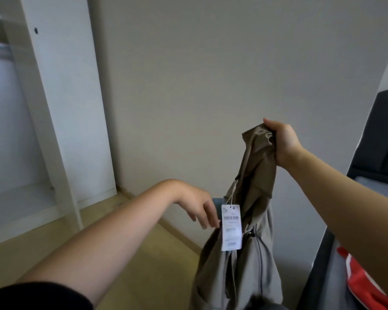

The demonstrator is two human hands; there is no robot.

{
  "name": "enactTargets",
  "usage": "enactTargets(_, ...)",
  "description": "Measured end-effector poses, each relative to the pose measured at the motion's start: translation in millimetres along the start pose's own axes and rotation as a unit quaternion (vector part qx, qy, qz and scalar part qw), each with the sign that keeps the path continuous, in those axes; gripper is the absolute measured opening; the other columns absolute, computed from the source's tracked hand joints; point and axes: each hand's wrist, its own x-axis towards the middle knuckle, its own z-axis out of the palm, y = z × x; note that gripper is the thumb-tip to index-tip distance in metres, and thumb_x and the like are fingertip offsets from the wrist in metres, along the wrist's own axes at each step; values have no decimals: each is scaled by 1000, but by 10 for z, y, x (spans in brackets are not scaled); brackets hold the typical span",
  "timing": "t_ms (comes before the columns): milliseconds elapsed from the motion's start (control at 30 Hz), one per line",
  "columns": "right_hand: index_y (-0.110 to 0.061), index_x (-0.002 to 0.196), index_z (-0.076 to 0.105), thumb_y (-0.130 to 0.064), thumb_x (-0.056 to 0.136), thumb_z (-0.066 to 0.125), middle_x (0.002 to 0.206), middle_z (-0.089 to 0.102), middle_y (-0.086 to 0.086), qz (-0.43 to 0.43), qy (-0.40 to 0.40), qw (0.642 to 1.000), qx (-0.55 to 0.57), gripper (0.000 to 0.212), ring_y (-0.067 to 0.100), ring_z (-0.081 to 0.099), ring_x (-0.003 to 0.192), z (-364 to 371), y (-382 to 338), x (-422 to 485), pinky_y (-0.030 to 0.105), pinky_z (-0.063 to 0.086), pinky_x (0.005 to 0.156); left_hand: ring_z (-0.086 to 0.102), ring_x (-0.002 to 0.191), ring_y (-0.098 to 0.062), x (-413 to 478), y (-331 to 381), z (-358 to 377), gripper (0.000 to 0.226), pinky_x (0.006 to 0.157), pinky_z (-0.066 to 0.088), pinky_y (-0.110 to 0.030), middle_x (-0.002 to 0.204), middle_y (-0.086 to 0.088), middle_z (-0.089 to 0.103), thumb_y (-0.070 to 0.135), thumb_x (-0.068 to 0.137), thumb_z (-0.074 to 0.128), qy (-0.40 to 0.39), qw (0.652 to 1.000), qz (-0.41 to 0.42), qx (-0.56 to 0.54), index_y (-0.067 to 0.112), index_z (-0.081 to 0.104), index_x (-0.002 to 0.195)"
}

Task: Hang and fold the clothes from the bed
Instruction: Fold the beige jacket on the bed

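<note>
Garment (251,253) bunched in right-hand fingers (269,125)

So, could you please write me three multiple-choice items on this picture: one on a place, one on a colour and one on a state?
1. Where does the paper tag hang?
A. from a hanger
B. from the garment, beside the left hand
C. from a lamp

2. What colour is the garment?
A. bright yellow
B. navy
C. khaki-brown

3. What is the right hand doing?
A. gripping the garment's bunched top
B. lying flat on a table
C. holding nothing

Answers:
1 B: its string runs up to the cloth, next to the left fingers.
2 C: the cloth is dull khaki-brown throughout.
3 A: its fingers curl round the gathered fabric, and the rest hangs below.
</note>
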Motion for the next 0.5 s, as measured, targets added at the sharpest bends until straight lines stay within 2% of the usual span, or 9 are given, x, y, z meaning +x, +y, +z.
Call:
enactTargets(33,-9,51,69,-31,93,52,55,66,5,-2,-12,1000,-11,50,17,65,50,-8,-3,-13,22,52,52,68,96,-17,-13,-13,2,20,83,55,-29,111,-5,70,11,93,55,15,998,3,-60,13,69,107)
enactTargets(67,-10,48,69,-32,93,52,55,66,5,-4,-20,1000,-23,52,17,66,50,-19,-4,-21,21,52,50,71,79,-18,-13,-32,-5,18,69,55,-26,96,-7,73,12,94,52,63,989,12,-137,11,70,94)
enactTargets(100,-10,51,69,-32,92,53,56,66,5,-5,-24,999,-32,49,17,66,50,-24,-9,-36,21,51,49,68,66,-18,1,-43,-16,21,59,52,-23,84,-7,72,12,94,50,143,966,23,-214,9,68,84)
enactTargets(167,-10,64,63,-32,92,55,56,65,4,-13,-24,999,-45,36,18,65,51,-24,-16,-54,21,51,50,62,65,-16,76,-67,-22,23,54,47,-22,80,-4,69,9,95,47,319,901,33,-290,12,64,80)
enactTargets(200,-10,68,60,-32,92,56,56,65,4,-17,-24,998,-48,33,18,65,51,-23,-16,-53,22,51,51,63,73,-15,133,-84,-16,22,59,49,-22,87,-1,69,6,94,46,359,889,32,-281,15,64,85)
enactTargets(267,-10,66,61,-31,92,56,55,64,4,-16,-23,998,-48,34,18,64,50,-8,-14,-53,21,51,51,66,84,-13,274,-91,50,29,69,52,-24,99,0,68,-4,92,41,324,904,37,-277,17,61,96)
enactTargets(333,-10,55,65,-31,92,55,53,64,5,-11,-17,999,-38,44,17,64,47,9,-16,-51,20,51,47,68,74,-13,387,-84,151,33,66,55,-24,90,-2,69,-12,89,42,249,914,37,-318,16,60,96)
enactTargets(400,-7,59,64,-29,92,54,53,64,5,-6,0,1000,-22,41,17,64,48,29,-21,-56,19,51,47,67,69,-13,452,-79,220,28,60,53,-22,79,-2,70,-8,86,55,215,916,47,-336,18,61,94)
enactTargets(500,-6,69,57,-27,93,53,53,64,6,-7,23,999,23,33,18,64,48,41,-20,-43,21,51,52,67,75,-22,541,-22,320,12,74,55,-30,83,-10,71,5,82,62,176,896,51,-404,15,69,86)
